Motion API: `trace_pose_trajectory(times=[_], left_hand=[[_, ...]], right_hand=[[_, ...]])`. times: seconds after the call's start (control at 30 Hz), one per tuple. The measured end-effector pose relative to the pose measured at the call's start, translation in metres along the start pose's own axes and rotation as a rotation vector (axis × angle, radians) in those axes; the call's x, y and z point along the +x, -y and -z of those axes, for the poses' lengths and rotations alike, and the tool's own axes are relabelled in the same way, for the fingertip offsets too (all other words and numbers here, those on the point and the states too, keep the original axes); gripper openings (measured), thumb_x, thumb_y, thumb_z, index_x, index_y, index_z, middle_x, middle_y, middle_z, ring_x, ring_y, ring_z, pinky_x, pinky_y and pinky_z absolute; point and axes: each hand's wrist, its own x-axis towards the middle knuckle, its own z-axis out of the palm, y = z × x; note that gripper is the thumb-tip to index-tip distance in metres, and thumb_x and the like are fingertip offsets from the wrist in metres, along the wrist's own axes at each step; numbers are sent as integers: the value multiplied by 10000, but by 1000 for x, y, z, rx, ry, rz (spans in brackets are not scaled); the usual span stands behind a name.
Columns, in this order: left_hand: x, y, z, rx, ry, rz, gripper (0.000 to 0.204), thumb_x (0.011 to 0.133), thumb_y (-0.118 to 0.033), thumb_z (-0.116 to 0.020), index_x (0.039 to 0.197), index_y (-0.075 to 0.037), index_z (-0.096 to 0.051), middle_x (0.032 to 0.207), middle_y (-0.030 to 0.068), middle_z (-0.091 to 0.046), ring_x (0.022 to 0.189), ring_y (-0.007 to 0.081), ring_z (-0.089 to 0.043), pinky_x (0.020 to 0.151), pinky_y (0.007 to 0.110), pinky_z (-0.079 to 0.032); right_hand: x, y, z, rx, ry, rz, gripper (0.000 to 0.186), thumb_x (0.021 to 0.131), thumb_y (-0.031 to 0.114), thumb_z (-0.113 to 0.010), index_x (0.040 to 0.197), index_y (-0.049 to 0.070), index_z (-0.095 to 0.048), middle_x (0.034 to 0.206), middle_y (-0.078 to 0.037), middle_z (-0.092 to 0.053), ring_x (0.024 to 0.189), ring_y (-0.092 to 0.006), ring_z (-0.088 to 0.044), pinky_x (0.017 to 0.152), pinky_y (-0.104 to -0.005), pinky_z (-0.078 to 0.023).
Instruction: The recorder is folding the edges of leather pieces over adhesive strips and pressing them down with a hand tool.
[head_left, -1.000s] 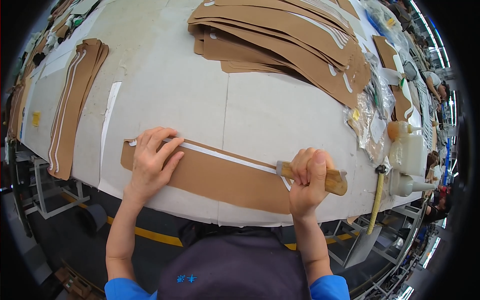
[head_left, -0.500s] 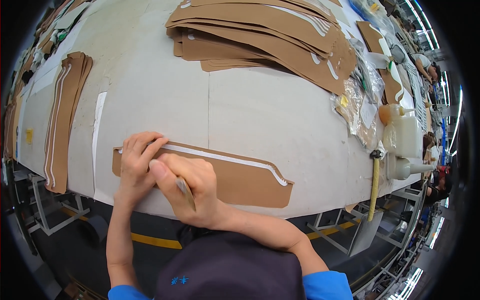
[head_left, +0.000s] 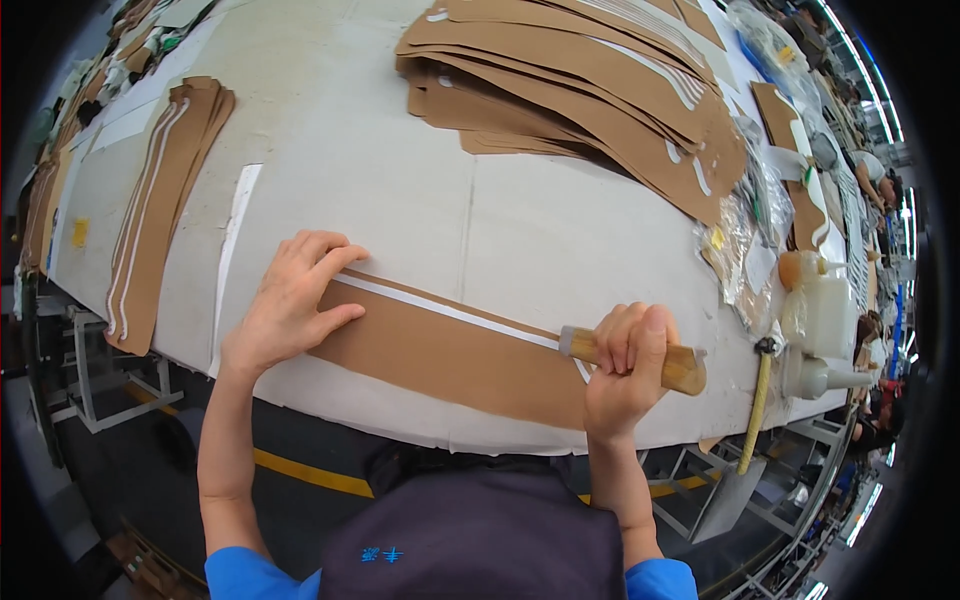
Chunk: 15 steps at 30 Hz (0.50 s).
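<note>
A long brown panel [head_left: 440, 354] with a white strip [head_left: 450, 308] along its far edge lies near the front of the table. My left hand [head_left: 290, 300] rests over the panel's left end, thumb and fingers apart, covering that end. My right hand [head_left: 630, 365] is closed round a short wooden-handled tool [head_left: 683, 370] with a grey cylindrical end. That end is pointed left, over the right part of the white strip. The hand and tool hide the panel's right end, and I cannot tell whether the tool touches it.
A large pile of brown panels [head_left: 560, 75] lies at the far side, and a smaller stack [head_left: 165, 215] at the left. To the right are clear plastic bags [head_left: 735, 245], a whitish squeeze bottle [head_left: 825, 318] and a yellow rod [head_left: 755, 410]. The table's front edge [head_left: 450, 448] runs close to me.
My right hand has moved from beside my left hand to the panel's right end, carrying the tool, now held sideways. My left hand's fingers have spread. The whole view has shifted.
</note>
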Motion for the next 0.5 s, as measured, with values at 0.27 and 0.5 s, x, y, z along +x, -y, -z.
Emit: trace_pose_trajectory(times=[0.27,0.5], left_hand=[[-19,29,8,-143,-83,102,637,817,-95,-842,1404,-49,-600,1390,147,-598,1315,339,-547,1108,426,-485],[-24,32,5,-226,-126,103,714,815,-88,-845,1460,-27,-546,1409,148,-601,1285,328,-565,1089,424,-484]], right_hand=[[2,-18,-47,-141,126,-79,406,1141,204,-471,753,95,-418,631,36,-407,579,-54,-332,518,-269,-274],[2,-64,-154,-134,366,35,302,1076,111,-592,804,7,-512,626,-59,-382,565,-128,-353,515,-364,-308]])
